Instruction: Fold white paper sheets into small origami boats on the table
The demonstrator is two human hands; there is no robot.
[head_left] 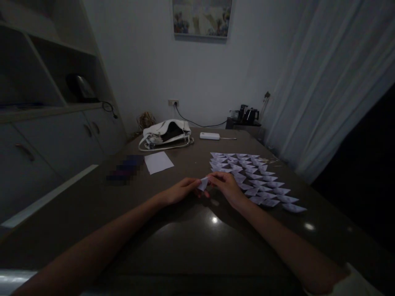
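Observation:
Between my two hands, just above the table, is a small folded piece of white paper (203,183). My left hand (182,190) pinches its left side, thumb on top. On its right edge the fingers of my right hand (226,185) are closed. Rows of folded paper boats (273,184) stand on the table beside and beyond my right hand, which hides some of them. Farther off to the left lies a stack of white paper sheets (159,162).
On the dark glossy table (185,242) a white handbag (166,133) lies at the far side, with a white power bank (210,136) and short cable to its right. A blurred-out dark item (126,168) is at the left. Cabinets line the left wall.

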